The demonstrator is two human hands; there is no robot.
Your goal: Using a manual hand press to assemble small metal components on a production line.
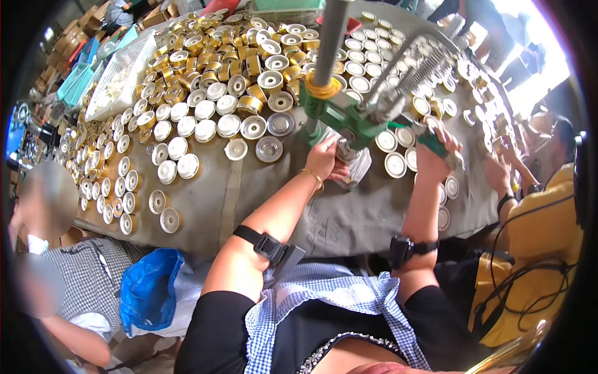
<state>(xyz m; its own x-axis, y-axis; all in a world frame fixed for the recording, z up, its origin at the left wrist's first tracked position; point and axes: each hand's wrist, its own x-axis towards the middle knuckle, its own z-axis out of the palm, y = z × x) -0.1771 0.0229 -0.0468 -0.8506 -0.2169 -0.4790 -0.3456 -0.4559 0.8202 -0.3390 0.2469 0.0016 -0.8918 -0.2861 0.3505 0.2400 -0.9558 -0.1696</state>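
A green hand press (339, 118) with a grey upright post and a coil spring stands on the table in front of me. My left hand (325, 161) is at its foot, fingers curled around a part below the ram; the press hides most of what they hold. My right hand (438, 146) is closed around the press's lever handle, which has green wrapping (431, 142). Left of the press lie white-and-gold round caps (228, 124) and a clear-rimmed disc (269, 149). Right of it, white round caps (395, 164) lie flat near my right wrist.
A heap of gold-sided caps (230, 62) covers the table's far left. Beyond it stand a white basket (121, 81) and a green basket (286, 14). Co-workers sit on both sides, one in a yellow garment (539, 237). A blue bag (149, 290) hangs at the near left.
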